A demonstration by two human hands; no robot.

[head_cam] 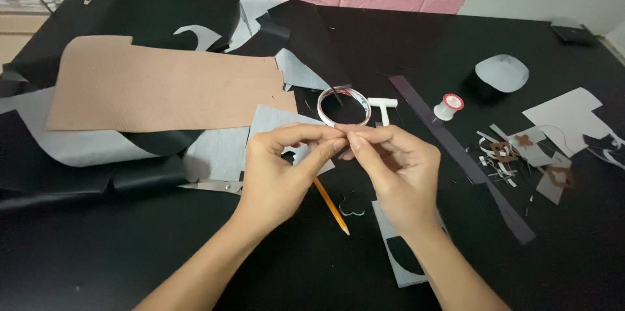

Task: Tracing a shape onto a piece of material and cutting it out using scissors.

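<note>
Just behind my grip stands the tape ring [344, 106], the small hammer [383, 109] right of it. Under my grip lies the pencil [331, 205] (scissors [215, 186] left, on the worktop [416, 44]); thread spool [449, 106] farther right.

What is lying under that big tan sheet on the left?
Under the tan sheet lie black sheets and grey-backed pieces, poking out along its edges. Whatever sits beneath its middle is covered. Scissors lie nearer, below the pile.

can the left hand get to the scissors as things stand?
Probably yes, once freed: the scissors lie uncovered on the table just beside the left hand, but its fingers and the right hand hold the tape roll.
</note>
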